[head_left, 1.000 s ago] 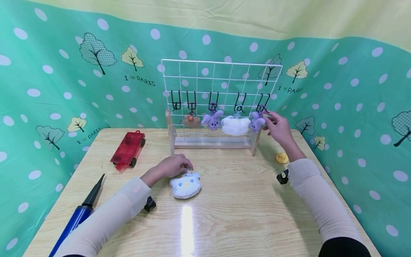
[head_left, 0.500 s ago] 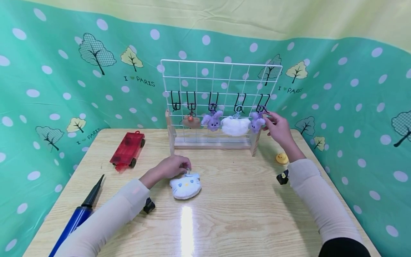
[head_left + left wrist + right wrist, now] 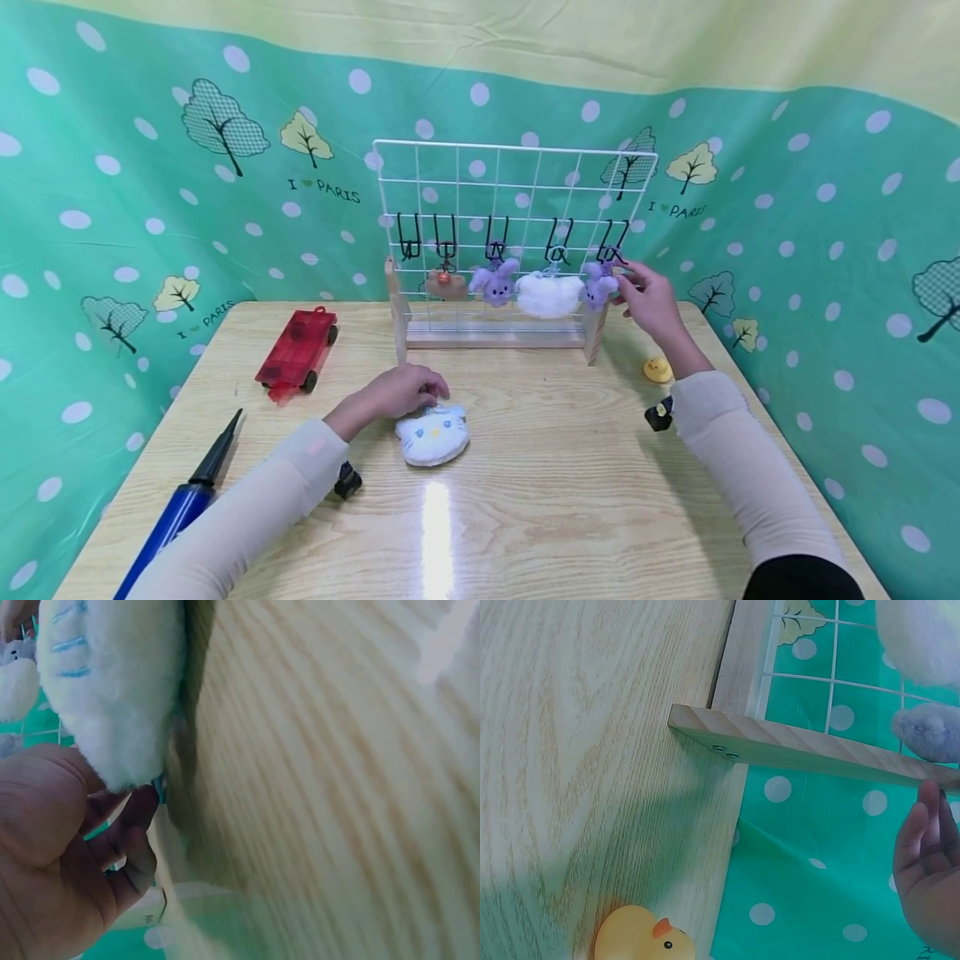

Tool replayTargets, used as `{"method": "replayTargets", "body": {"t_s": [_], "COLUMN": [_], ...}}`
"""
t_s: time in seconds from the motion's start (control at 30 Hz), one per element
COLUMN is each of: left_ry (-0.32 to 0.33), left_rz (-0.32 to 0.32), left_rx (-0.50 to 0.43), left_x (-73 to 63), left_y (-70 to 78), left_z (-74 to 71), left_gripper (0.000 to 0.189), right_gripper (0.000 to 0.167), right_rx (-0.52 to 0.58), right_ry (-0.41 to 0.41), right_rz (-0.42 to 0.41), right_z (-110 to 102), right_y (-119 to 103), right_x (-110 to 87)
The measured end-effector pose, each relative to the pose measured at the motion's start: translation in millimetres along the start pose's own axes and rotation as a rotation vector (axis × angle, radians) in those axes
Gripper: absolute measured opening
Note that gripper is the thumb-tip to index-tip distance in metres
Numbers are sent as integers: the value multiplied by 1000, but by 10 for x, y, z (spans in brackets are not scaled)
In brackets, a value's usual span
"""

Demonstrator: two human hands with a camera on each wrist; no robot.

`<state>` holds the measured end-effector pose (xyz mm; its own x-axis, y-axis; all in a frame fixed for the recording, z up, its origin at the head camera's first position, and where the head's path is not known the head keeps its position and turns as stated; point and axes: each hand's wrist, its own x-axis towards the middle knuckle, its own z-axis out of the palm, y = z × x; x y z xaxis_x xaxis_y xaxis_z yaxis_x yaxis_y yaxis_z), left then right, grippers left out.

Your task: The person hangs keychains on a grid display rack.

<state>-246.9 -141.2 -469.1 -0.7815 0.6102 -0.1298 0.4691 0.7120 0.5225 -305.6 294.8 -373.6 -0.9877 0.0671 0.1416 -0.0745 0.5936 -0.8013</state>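
My left hand (image 3: 403, 390) pinches the loop at the top of a white plush cat-face keychain (image 3: 432, 437) lying on the table. In the left wrist view, the fingertips (image 3: 142, 802) meet at a blue loop under the white plush (image 3: 120, 690). At the display rack (image 3: 517, 150), my right hand (image 3: 651, 298) holds the top of the right wooden upright (image 3: 810, 750), beside a purple bunny keychain (image 3: 598, 285). Several black hooks (image 3: 487, 237) line the grid. From them hang a brown plush (image 3: 446, 285), another purple bunny (image 3: 495, 283) and a fluffy white plush (image 3: 550, 296); the leftmost hook (image 3: 408, 242) bears no plush.
On the left lie a red toy car (image 3: 298, 350) and a blue pump with a black nozzle (image 3: 187, 508). A yellow rubber duck (image 3: 657, 370) sits near my right forearm. Green patterned cloth (image 3: 247, 208) encloses the table (image 3: 540, 500) behind and at both sides.
The left fingers have closed in over the cat keychain's ring, now hidden in the head view; the ring has tipped down. The right hand holds its place at the rack.
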Motion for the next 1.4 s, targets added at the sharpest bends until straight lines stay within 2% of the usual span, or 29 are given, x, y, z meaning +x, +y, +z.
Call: {"method": "replayTargets", "body": {"t_s": [0.3, 0.7, 1.0, 1.4], "left_ry": [-65, -45, -29, 22], "left_rz": [60, 109, 37, 33], "left_rx": [-19, -6, -32, -58], "left_x": [-32, -28, -47, -71], "left_y": [-46, -123, -127, -129], "left_z": [-63, -9, -3, 40], "left_gripper": [28, 26, 18, 16], "right_gripper": [48, 48, 49, 48], "right_rx": [2, 13, 6, 4], "right_ry": [0, -3, -9, -9], "right_rz": [1, 20, 13, 19], "right_z": [-7, 2, -5, 9], "right_y": [-15, -30, -22, -3], "right_x": [-6, 5, -3, 6]}}
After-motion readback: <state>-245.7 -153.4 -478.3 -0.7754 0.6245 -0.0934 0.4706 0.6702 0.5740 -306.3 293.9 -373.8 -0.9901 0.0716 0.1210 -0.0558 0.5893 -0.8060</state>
